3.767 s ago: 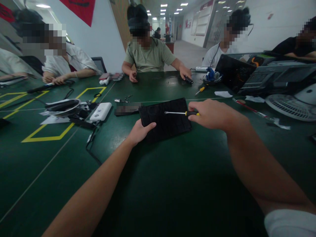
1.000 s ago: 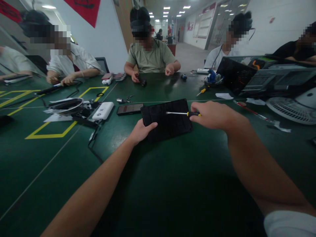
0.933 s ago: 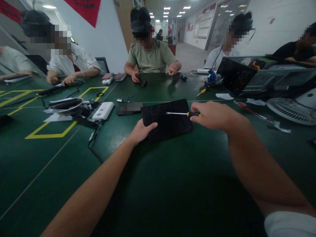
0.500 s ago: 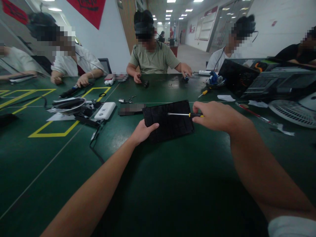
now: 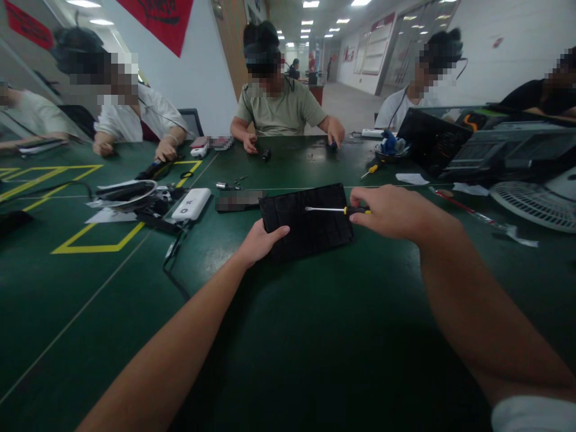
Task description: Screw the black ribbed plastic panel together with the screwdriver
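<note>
My left hand grips the left edge of a flat black rectangular panel, its thumb lying on the upper face. The panel, tilted toward me, has faint ribs or compartments; its exact kind is too dark to tell. In my right hand is a screwdriver with a black and yellow handle, pinched between thumb and fingers. The metal shaft points left across the panel; whether its tip touches the surface I cannot tell. Behind the panel's left corner lies a dark phone-like slab, partly blurred out.
A white power bank with a cable lies at left, beside a bundle of parts. Beyond the panel are a metal socket and small screws. Another screwdriver, a fan and a computer case stand right. Co-workers sit opposite.
My hands, the panel and the screwdriver keep their pose; the view has shifted slightly. The co-worker opposite has reached out to a small dark object, and the one at left has moved a black tool rightward.
</note>
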Available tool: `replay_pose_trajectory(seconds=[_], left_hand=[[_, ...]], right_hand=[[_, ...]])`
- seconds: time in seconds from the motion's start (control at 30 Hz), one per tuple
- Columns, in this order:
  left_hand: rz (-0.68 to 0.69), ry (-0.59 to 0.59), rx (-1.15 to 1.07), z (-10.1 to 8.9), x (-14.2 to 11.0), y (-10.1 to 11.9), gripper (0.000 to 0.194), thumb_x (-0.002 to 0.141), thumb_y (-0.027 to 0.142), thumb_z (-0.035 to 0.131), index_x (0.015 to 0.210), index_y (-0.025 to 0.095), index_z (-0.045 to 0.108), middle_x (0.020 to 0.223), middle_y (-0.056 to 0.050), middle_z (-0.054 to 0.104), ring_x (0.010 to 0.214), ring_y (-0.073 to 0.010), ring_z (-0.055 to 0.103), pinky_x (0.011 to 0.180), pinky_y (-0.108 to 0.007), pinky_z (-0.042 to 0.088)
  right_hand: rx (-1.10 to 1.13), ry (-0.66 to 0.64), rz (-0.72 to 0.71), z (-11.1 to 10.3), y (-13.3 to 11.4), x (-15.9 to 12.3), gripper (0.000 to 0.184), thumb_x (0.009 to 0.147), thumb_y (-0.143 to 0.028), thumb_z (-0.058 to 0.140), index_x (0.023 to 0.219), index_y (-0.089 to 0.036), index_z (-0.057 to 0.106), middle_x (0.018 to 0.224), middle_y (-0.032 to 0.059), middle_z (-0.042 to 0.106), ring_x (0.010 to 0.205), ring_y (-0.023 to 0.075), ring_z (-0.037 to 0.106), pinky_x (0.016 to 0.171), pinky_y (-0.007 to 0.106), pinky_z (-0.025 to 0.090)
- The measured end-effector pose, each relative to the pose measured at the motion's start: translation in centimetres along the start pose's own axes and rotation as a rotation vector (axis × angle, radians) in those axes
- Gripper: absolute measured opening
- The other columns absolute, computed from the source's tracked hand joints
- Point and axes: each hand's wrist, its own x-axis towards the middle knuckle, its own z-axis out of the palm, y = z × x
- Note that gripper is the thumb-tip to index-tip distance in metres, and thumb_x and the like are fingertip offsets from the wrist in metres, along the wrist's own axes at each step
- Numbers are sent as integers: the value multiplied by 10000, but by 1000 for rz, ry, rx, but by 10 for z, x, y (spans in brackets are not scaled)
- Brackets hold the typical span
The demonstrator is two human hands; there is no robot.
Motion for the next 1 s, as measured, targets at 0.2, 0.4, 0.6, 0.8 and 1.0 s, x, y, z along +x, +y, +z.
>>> replay_pose_trajectory(seconds=[0.2, 0.4, 0.6, 0.8, 1.0], left_hand=[[-7, 2, 13, 0, 0, 0, 581, 823, 484, 927, 1286, 169, 773, 1408, -175, 820, 1351, -402, 754, 1211, -627, 553], [-12, 0, 2, 0, -1, 1, 570, 830, 491, 923, 1286, 182, 778, 1401, -168, 823, 1340, -403, 759, 1193, -635, 569], [-12, 5, -8, 0, 0, 0, 572, 815, 487, 936, 1273, 183, 778, 1399, -167, 824, 1339, -410, 759, 1208, -647, 557], [-12, 9, -2, 0, 2, -3, 602, 788, 510, 950, 1259, 176, 780, 1370, -161, 836, 1334, -406, 761, 1211, -630, 558], [-6, 3, -2, 0, 1, 0, 632, 781, 532, 956, 1272, 176, 783, 1386, -165, 830, 1341, -414, 756, 1210, -638, 557]], right_hand=[[-6, -13, 5, -2, -2, -1, 311, 1037, -444, 578, 1257, -271, 712, 1127, 125, 794, 976, 339, 717, 723, 409, 419], [12, 2, -3, 0, -1, 0, 314, 1032, -443, 581, 1254, -267, 717, 1125, 129, 795, 963, 336, 718, 742, 415, 439], [19, -1, -9, 0, 1, 1, 332, 1033, -456, 581, 1267, -269, 723, 1127, 128, 794, 955, 337, 714, 745, 415, 441], [15, -9, -21, -2, -1, -1, 318, 1046, -439, 571, 1247, -256, 736, 1157, 129, 802, 1006, 342, 726, 752, 419, 446], [21, 14, -8, -1, -1, 0, 331, 1041, -457, 579, 1244, -268, 760, 1165, 125, 810, 1011, 348, 732, 781, 433, 477]])
